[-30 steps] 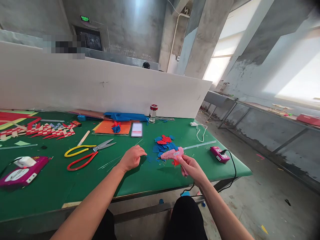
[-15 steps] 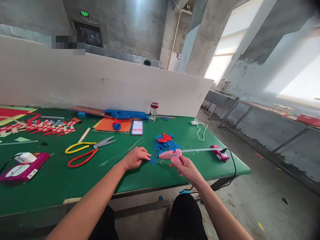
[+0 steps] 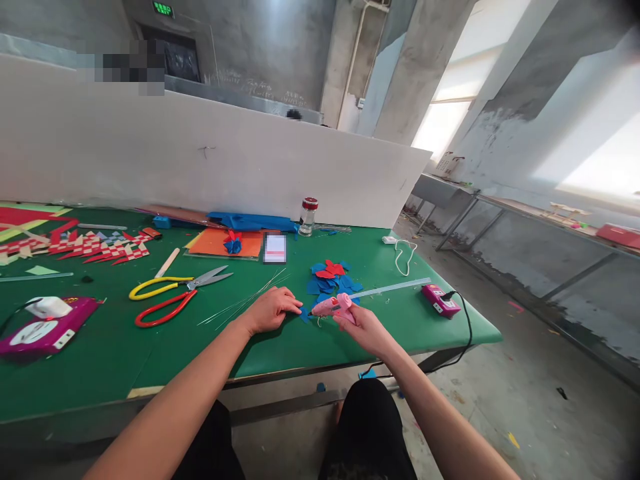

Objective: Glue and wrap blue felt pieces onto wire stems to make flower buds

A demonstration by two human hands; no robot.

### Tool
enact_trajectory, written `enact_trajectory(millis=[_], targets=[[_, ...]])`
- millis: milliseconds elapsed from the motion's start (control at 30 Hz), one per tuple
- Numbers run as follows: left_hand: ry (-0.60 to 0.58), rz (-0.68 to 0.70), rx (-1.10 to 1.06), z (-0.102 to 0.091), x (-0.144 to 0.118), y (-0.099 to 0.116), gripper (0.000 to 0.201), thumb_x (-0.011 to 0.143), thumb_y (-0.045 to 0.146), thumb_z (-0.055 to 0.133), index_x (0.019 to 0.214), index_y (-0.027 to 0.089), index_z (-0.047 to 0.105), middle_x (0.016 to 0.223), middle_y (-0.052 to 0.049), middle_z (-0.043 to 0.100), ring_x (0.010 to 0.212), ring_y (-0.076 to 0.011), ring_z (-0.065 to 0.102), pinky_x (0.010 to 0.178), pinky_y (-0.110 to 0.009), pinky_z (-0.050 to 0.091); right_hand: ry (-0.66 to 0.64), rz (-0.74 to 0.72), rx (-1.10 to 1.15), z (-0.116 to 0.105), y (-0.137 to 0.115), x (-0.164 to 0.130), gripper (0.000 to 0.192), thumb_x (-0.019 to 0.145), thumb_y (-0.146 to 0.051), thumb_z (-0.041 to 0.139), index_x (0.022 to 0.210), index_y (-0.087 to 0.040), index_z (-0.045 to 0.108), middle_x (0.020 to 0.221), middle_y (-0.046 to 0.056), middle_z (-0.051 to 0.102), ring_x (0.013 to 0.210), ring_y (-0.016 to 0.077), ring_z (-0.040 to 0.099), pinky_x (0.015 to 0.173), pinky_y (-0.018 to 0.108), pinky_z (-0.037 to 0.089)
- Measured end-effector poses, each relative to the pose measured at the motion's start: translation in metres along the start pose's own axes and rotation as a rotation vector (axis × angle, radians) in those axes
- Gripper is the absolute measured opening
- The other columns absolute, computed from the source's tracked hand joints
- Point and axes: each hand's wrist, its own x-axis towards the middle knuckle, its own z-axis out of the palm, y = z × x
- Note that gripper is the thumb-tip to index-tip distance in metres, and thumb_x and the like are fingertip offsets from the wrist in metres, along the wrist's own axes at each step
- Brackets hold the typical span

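Mid-gluing, by the look: right hand (image 3: 363,325) gripping pink hot-glue gun (image 3: 334,306), nozzle at small blue cutout (image 3: 304,313) pinned on green counter (image 3: 300,347) under curled left hand (image 3: 270,310); blue/red petal pile (image 3: 333,280) just behind, apparently unused.

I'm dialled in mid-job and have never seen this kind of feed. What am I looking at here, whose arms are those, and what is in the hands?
There is no machine: one camera sits on a person's head and looks down at their own bare arms over a green table. The right hand grips a pink glue gun, its tip pointing left at a small blue piece. The left hand rests on the table with its fingertips at that piece. Behind lie a pile of blue and red cut-outs, thin wires, yellow scissors and red scissors.
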Motion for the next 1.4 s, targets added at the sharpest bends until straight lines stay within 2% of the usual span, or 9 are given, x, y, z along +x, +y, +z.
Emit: enact_trajectory(millis=[133,433,800,1000,1400], targets=[[0.004,0.003,0.005,-0.001,0.0,0.001,0.049,0.073,-0.003,0.052,0.1,0.029,0.076,0.112,0.001,0.075,0.103,-0.0197,0.06,0.086,-0.036,0.043,0.032,-0.016,-0.092,0.004,0.003,0.002,0.031,0.089,-0.045,0.048,0.09,-0.017,0.061,0.071,0.002,0.062,0.06,0.0154,0.051,0.056,0.024,0.033],[0.002,-0.004,-0.007,0.001,0.0,0.0,0.05,0.071,-0.005,0.051,0.1,0.028,0.075,0.113,0.001,0.074,0.104,-0.0198,0.061,0.087,-0.037,0.042,0.065,0.018,-0.189,0.005,0.001,0.004,0.032,0.086,-0.047,0.049,0.081,-0.016,0.059,0.064,0.001,0.056,0.055,0.0133,0.043,0.053,0.024,0.026],[-0.01,-0.007,-0.012,0.001,0.001,-0.001,0.051,0.071,-0.004,0.05,0.101,0.029,0.075,0.113,0.002,0.074,0.106,-0.0199,0.06,0.088,-0.037,0.041,0.053,0.012,-0.192,0.004,-0.002,0.003,0.03,0.086,-0.042,0.051,0.089,-0.016,0.064,0.065,0.002,0.059,0.054,0.0138,0.042,0.052,0.024,0.025],[-0.005,0.003,-0.005,-0.001,0.001,0.002,0.05,0.071,-0.004,0.05,0.1,0.028,0.075,0.113,0.002,0.074,0.104,-0.0193,0.061,0.087,-0.036,0.042,-0.002,0.007,-0.1,0.001,-0.006,0.003,0.028,0.086,-0.04,0.052,0.088,-0.016,0.067,0.07,0.003,0.064,0.057,0.0145,0.048,0.055,0.024,0.03],[0.007,0.019,-0.004,0.0,0.001,0.0,0.05,0.07,-0.002,0.05,0.1,0.028,0.075,0.111,0.001,0.075,0.103,-0.0191,0.061,0.085,-0.036,0.043,0.023,-0.008,-0.18,0.001,-0.005,0.003,0.029,0.088,-0.04,0.05,0.093,-0.016,0.066,0.071,0.003,0.062,0.06,0.0153,0.049,0.055,0.024,0.029]])
